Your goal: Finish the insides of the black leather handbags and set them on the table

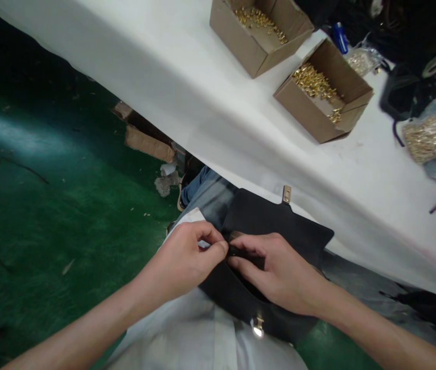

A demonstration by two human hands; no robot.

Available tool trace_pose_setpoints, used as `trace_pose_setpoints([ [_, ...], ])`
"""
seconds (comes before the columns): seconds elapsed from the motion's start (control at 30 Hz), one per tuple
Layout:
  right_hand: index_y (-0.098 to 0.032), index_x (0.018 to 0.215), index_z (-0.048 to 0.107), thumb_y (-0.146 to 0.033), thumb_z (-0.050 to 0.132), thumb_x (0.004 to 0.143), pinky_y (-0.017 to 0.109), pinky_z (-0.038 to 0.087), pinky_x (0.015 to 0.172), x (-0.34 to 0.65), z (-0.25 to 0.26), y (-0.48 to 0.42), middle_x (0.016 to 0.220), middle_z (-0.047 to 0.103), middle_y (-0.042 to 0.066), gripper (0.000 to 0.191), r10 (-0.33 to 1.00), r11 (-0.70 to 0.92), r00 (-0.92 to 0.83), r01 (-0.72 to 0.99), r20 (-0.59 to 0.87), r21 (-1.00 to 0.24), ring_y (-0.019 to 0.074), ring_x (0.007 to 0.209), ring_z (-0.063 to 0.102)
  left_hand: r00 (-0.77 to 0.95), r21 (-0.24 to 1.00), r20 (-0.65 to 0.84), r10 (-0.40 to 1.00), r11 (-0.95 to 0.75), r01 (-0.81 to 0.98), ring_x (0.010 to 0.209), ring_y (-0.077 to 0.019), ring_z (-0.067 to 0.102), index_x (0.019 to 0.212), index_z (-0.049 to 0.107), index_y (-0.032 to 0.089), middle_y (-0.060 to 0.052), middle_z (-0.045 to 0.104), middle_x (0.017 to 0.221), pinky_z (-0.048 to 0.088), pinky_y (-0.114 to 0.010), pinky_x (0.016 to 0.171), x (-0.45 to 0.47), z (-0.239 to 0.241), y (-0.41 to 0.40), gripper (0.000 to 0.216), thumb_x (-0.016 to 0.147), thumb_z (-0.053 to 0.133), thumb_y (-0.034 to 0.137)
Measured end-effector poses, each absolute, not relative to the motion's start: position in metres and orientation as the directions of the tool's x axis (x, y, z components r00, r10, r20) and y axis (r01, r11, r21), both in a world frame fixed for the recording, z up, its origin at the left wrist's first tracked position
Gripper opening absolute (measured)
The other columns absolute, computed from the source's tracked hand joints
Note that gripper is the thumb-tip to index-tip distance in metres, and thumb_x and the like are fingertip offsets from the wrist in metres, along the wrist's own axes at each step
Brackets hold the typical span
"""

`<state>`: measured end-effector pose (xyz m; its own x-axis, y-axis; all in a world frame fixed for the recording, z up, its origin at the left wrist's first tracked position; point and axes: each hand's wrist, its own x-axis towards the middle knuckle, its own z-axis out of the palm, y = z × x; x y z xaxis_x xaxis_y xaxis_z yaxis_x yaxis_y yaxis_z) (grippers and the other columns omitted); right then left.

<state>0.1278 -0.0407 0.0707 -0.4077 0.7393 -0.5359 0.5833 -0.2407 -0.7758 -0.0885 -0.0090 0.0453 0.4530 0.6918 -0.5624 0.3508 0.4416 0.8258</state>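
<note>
Feed's pretty uneven from my end: the white table [187, 87] is blown out bright from overhead light, while the green floor [48, 216] goes dim with a hazy glare streak at left. Right edge is smeared with motion blur, and the corners stretch noticeably. Hands look softly lit.

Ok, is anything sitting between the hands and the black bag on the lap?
Nothing visible: the left hand and the right hand already pinch the black bag at its opening, fingertips meeting there.
</note>
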Motion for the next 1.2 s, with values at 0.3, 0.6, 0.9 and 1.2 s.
trace_pose_setpoints([
  [0.3, -0.021, 0.086, 0.061, -0.013, 0.059, 0.102, 0.027, 0.038, 0.067, 0.130, 0.066, -0.036, 0.075, 0.056, -0.007, 0.017, 0.731, -0.123, -0.502, 0.570, -0.463, -0.812, 0.0104, 0.068, 0.052, 0.469, 0.823, -0.565, 0.679, 0.425, 0.377, 0.081, -0.0211, 0.069, 0.078, 0.075, 0.021, -0.002, 0.077, 0.081, 0.046, -0.032, 0.068, -0.088, 0.042, -0.009, 0.024, 0.091, 0.065, 0.039],
  [0.6, -0.021, 0.081, 0.063, -0.011, 0.062, 0.093, 0.027, 0.036, 0.062, 0.125, 0.064, -0.035, 0.068, 0.055, -0.007, 0.015, 0.769, -0.143, -0.425, 0.615, -0.478, -0.776, 0.0107, 0.063, 0.050, 0.485, 0.827, -0.560, 0.672, 0.416, 0.379, 0.083, -0.0208, 0.068, 0.078, 0.075, 0.019, -0.002, 0.077, 0.083, 0.046, -0.032, 0.073, -0.090, 0.044, -0.006, 0.025, 0.092, 0.064, 0.037],
  [0.9, -0.020, 0.083, 0.064, -0.017, 0.060, 0.091, 0.029, 0.036, 0.066, 0.119, 0.061, -0.043, 0.074, 0.065, 0.000, 0.009, 0.824, 0.013, -0.425, 0.677, -0.376, -0.736, 0.0142, 0.066, 0.058, 0.500, 0.823, -0.516, 0.696, 0.240, 0.515, 0.084, -0.0217, 0.070, 0.080, 0.073, 0.022, -0.001, 0.076, 0.083, 0.049, -0.034, 0.075, -0.088, 0.055, 0.000, 0.013, 0.087, 0.065, 0.029],
  [1.2, -0.018, 0.094, 0.068, -0.019, 0.061, 0.093, 0.030, 0.036, 0.067, 0.115, 0.068, -0.049, 0.087, 0.077, 0.006, 0.008, 0.787, 0.081, -0.480, 0.703, -0.387, -0.706, 0.0185, 0.072, 0.068, 0.640, 0.719, -0.444, 0.627, -0.178, 0.672, 0.097, -0.0277, 0.075, 0.123, 0.078, 0.032, -0.003, 0.080, 0.105, 0.049, -0.038, 0.080, -0.087, 0.074, 0.007, 0.050, 0.080, 0.062, 0.014],
])
